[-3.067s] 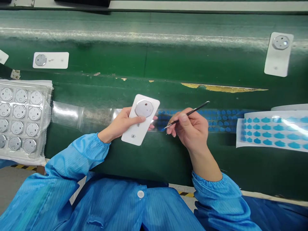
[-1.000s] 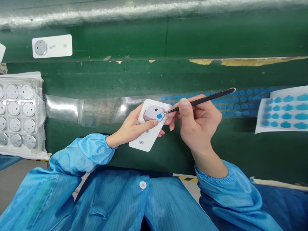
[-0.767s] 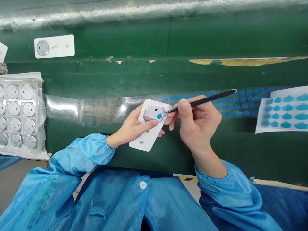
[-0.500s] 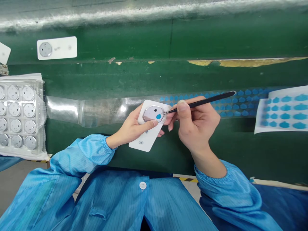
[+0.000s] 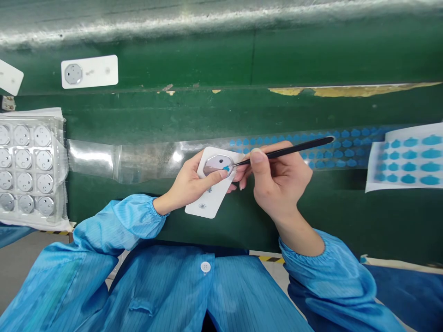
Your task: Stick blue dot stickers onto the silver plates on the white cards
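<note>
Blue sticker [image 5: 226, 168] – under left hand's [image 5: 194, 182] thumb on the gripped white plate [image 5: 212, 189] | right hand [image 5: 277, 177] pinches tweezers [image 5: 280, 151], tips touching sticker | step: seating it – needs steady press

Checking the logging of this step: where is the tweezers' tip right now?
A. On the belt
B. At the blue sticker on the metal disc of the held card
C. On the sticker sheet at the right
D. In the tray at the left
B: the tweezers in the right hand end at the blue sticker on the disc of the card held by the left hand.
</note>
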### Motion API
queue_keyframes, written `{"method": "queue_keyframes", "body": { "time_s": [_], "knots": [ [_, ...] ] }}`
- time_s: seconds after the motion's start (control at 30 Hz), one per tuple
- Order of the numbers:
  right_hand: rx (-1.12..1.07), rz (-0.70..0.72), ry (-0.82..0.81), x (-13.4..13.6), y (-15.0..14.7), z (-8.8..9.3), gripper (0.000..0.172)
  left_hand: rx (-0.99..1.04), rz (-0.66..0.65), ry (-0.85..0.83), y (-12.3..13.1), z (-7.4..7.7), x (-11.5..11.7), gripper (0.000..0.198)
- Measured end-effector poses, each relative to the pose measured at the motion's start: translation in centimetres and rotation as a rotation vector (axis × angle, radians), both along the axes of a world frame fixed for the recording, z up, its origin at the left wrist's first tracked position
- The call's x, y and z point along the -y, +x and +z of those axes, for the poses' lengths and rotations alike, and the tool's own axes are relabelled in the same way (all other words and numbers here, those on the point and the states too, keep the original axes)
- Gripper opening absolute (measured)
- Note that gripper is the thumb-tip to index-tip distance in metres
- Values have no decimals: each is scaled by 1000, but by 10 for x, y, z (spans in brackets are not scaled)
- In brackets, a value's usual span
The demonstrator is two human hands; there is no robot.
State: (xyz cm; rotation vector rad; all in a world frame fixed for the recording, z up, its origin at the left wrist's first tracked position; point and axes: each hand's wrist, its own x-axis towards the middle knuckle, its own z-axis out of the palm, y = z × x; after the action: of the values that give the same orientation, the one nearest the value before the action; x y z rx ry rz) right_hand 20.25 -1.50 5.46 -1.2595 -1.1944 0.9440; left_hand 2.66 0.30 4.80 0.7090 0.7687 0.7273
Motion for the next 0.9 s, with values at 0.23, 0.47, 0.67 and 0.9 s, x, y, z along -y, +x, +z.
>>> {"method": "queue_keyframes", "body": {
  "time_s": [0.23, 0.47, 0.67, 0.9],
  "knots": [
    [-33, -136, 250, -2, -3, -5, 13, -45, 48, -62, 2, 1, 2, 40],
    [-7, -208, 348, -9, -5, -4, 30, -34, 69, -132, 1, 8, 1, 44],
    [18, -208, 382, -11, -4, -10, 28, -5, 74, -144, -1, 7, -2, 50],
    [-6, -160, 370, -10, -2, -12, 24, -36, 81, -146, -2, 8, -1, 41]
  ]
}}
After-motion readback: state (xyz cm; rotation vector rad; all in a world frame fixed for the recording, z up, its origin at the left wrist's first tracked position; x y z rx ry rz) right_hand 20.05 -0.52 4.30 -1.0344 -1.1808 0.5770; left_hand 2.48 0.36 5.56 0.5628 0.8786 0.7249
